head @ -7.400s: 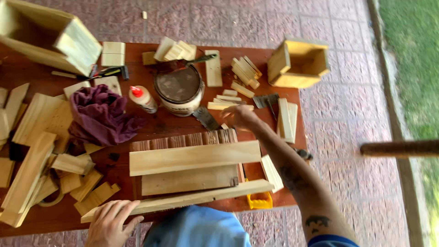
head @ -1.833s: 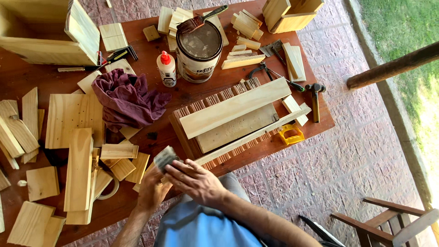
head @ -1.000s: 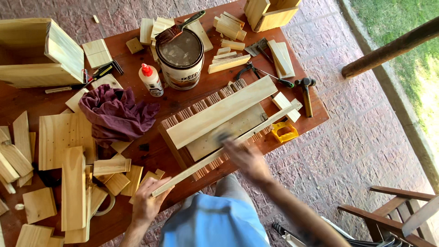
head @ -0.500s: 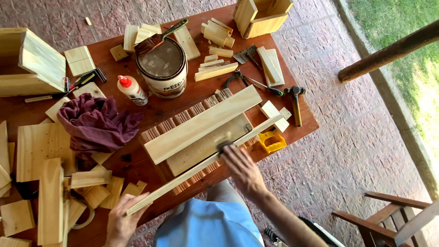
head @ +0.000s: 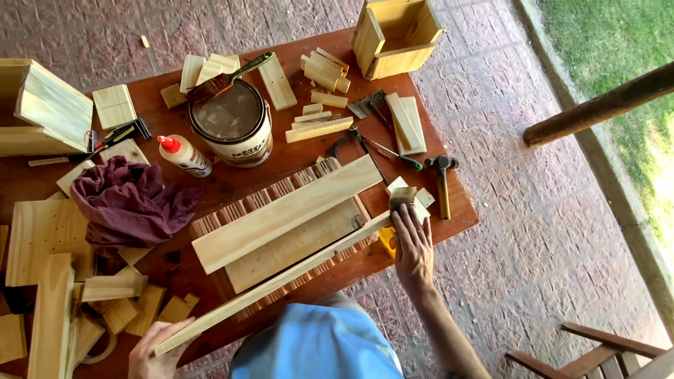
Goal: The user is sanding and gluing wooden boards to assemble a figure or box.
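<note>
A: State the grip.

B: The left hand (head: 158, 351) is closed around the near end of a long wooden strip (head: 281, 281), fingers wrapped on it. The right hand (head: 413, 242) presses a small dark block (head: 402, 202), probably a sanding block, down on the strip's far end. Fingers lie together over the block.

A: Where does the strip lie?

B: It runs diagonally from one grip to the other, across the front edge of a ribbed board (head: 281, 203). Just beyond it, away from both hands, two flat planks (head: 288, 214) are stacked on that board. A yellow object (head: 387, 238) sits under the right wrist, mostly hidden.

A: What has changed?

B: Half a second ago the right hand was at mid-strip; a second ago it was closer to the left grip. It has travelled along the strip to the far tip, while the left hand kept its hold. Judgement: one full stroke along the strip's length is at its end.

A: What lies beyond the right hand?

B: A hammer (head: 442, 186), just past the fingertips. Further off are a paint can (head: 232, 130) with a brush (head: 225, 77) across it, and a glue bottle (head: 184, 154).
</note>
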